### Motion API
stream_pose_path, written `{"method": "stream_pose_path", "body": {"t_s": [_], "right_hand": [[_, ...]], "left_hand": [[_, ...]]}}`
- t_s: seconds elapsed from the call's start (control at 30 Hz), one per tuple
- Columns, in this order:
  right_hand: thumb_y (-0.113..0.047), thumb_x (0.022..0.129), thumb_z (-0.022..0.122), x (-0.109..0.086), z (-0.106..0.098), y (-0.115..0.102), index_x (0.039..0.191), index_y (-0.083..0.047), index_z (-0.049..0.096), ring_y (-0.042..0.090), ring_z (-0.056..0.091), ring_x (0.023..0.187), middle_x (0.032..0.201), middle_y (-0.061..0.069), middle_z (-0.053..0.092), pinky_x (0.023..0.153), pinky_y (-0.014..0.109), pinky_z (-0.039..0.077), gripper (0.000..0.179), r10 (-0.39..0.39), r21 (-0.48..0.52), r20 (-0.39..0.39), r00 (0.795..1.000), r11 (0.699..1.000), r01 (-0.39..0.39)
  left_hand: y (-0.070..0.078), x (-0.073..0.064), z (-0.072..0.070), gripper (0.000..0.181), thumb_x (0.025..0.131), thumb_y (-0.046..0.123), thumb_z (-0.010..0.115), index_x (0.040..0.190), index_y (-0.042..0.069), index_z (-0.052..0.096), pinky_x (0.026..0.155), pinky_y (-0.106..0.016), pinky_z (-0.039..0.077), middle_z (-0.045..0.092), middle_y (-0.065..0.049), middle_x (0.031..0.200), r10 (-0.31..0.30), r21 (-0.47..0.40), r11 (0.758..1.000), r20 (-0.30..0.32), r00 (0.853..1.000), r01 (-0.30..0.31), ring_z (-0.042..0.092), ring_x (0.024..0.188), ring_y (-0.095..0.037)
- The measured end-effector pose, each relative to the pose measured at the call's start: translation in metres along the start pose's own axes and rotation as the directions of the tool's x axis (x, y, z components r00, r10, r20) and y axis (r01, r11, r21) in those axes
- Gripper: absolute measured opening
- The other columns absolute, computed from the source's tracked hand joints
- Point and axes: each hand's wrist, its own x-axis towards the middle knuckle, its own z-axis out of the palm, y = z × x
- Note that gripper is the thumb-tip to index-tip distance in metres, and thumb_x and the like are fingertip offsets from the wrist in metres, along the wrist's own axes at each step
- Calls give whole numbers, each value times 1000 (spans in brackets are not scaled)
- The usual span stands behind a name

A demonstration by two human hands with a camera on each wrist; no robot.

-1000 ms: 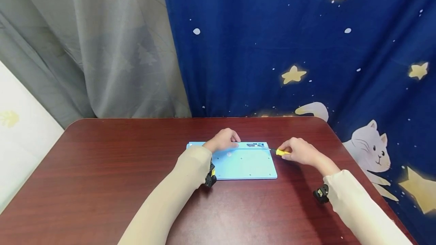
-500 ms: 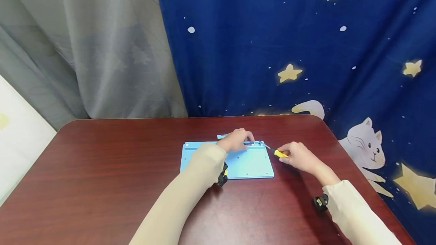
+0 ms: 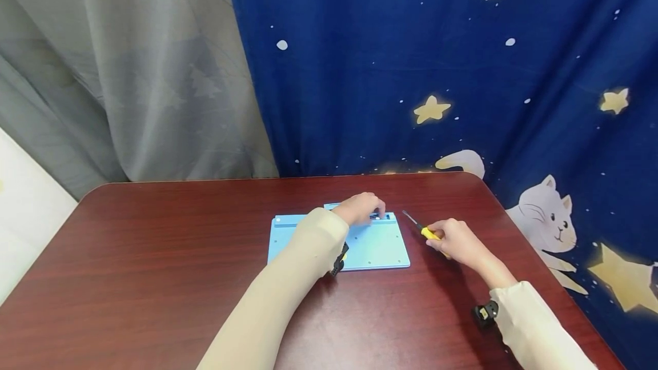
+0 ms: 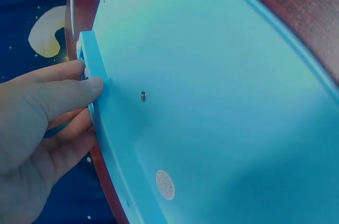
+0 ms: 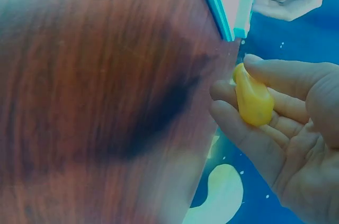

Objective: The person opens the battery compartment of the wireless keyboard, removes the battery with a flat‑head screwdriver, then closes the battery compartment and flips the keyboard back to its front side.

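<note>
A light blue panel with screws, like the underside of a keyboard (image 3: 377,247), lies flat on the table. Along its far edge runs a raised bar with a small slot (image 3: 388,217). My left hand (image 3: 360,208) reaches over the panel; in the left wrist view its thumb (image 4: 79,91) rests on the bar while the index finger dips at the slot. I cannot tell whether it pinches anything there. My right hand (image 3: 457,240) holds a screwdriver (image 3: 429,233) by its yellow handle (image 5: 256,97), shaft pointing up and left, tip apart from the panel's right end.
Behind the panel lies a thin light blue strip (image 3: 330,206), partly hidden by the left hand. The dark red wooden table (image 3: 154,256) ends at a far edge before grey and blue star-patterned curtains (image 3: 360,73). Each wrist carries a small black camera (image 3: 484,314).
The screwdriver's tip has left the slot and drawn back right. My left hand has moved right along the bar to the slot. The light blue strip has come into view behind the panel.
</note>
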Motion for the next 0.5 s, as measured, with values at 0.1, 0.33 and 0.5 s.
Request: {"method": "stream_pose_path", "body": {"t_s": [0.1,0.33,0.5], "right_hand": [[1,77,69,-1,3,5,102,13,61,12,50,45,70,8,61,43,26,44,29,31,8,-28,999,999,-31],[-1,76,70,-7,9,14,96,12,63,12,53,50,67,9,62,45,25,45,24,55,-6,-86,995,998,-56],[-3,77,70,-9,12,16,97,14,62,13,56,52,69,11,64,46,25,47,28,111,27,-90,990,994,-109]], "left_hand": [[0,2,-1,25,84,6,65,106,19,65,94,-28,38,56,1,115,-12,13,1000,11,1000,12,46,106,-14],[3,7,-1,20,83,9,68,97,19,59,78,-24,42,55,4,95,22,101,995,42,999,-26,46,90,-12],[9,9,-2,22,83,10,68,98,17,53,66,-23,40,49,2,88,9,164,986,98,995,-25,46,83,-13]]}}
